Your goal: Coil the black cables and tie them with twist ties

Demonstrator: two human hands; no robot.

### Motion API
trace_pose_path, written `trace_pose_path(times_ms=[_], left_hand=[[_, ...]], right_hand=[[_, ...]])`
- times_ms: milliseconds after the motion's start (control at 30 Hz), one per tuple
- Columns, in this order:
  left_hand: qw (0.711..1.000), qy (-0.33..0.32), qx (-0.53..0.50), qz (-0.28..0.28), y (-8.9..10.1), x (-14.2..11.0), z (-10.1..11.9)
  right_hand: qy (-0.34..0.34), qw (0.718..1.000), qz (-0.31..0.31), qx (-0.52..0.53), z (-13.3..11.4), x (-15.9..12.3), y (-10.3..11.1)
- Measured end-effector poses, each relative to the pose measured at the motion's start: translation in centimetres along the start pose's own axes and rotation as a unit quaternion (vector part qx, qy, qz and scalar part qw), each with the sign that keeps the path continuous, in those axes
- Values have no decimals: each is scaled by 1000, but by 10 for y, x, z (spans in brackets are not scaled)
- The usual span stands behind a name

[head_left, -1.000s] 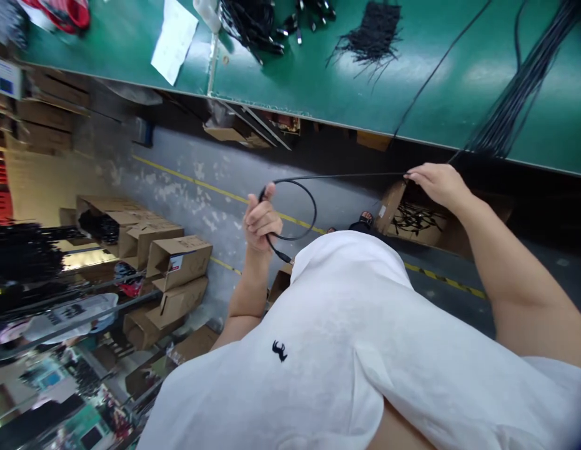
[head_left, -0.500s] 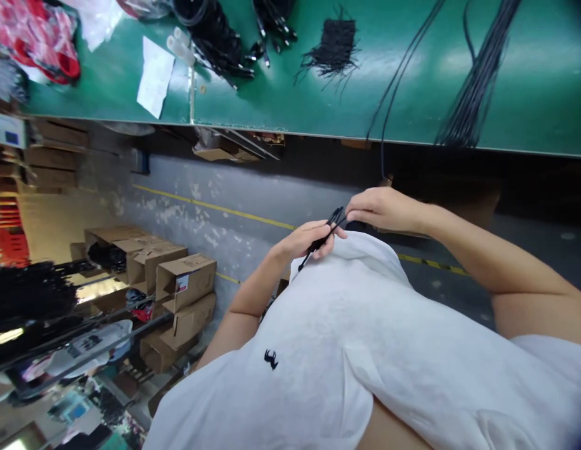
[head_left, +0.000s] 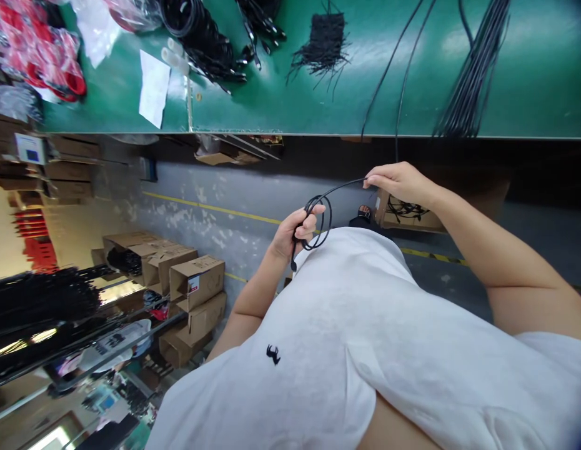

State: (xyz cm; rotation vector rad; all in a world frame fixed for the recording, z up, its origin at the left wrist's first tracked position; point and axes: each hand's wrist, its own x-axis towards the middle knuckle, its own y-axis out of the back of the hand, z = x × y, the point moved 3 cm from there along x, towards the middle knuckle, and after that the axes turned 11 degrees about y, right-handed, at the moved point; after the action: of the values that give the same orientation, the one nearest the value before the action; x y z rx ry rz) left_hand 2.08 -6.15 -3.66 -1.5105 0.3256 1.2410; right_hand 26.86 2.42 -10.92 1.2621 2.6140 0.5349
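Note:
My left hand (head_left: 297,230) is closed around small loops of a thin black cable (head_left: 321,215) just above my white shirt, with the cable's plug end hanging below the fist. My right hand (head_left: 398,181) pinches the same cable a short way up and to the right, holding the strand taut between the hands. From my right hand the cable runs up over the edge of the green table (head_left: 281,106). More black cables (head_left: 473,69) lie in a bundle on the table at the right.
On the green table lie a coil of black cables (head_left: 197,31), a pile of black ties (head_left: 321,47), a white paper (head_left: 153,87) and red items (head_left: 56,56). Cardboard boxes (head_left: 194,284) stand on the floor at left; another box (head_left: 405,212) sits under the table.
My hands came together at my shirt half a second ago, then parted again. My right hand has drawn out a fresh length of cable, and the left now holds more loops.

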Motion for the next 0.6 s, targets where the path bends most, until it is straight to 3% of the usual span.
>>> trace_pose_path(times_ms=[133,333,400,467,533,600], left_hand=[[998,-46,-14,36,5,-5,4],[972,-219,9,81,4,-42,27],[961,-261,5,91,7,-53,36],[957,-272,9,101,11,-56,43],[964,-244,29,106,15,-46,46],[974,-190,68,101,17,-27,42]], right_hand=[[15,1000,-13,-12,19,3,-2],[-16,977,43,-209,120,-32,23],[-18,964,9,-267,125,-48,24],[33,953,-82,-290,94,-60,9],[122,945,-160,-260,33,-65,-13],[203,954,-149,-162,-37,-60,-27]])
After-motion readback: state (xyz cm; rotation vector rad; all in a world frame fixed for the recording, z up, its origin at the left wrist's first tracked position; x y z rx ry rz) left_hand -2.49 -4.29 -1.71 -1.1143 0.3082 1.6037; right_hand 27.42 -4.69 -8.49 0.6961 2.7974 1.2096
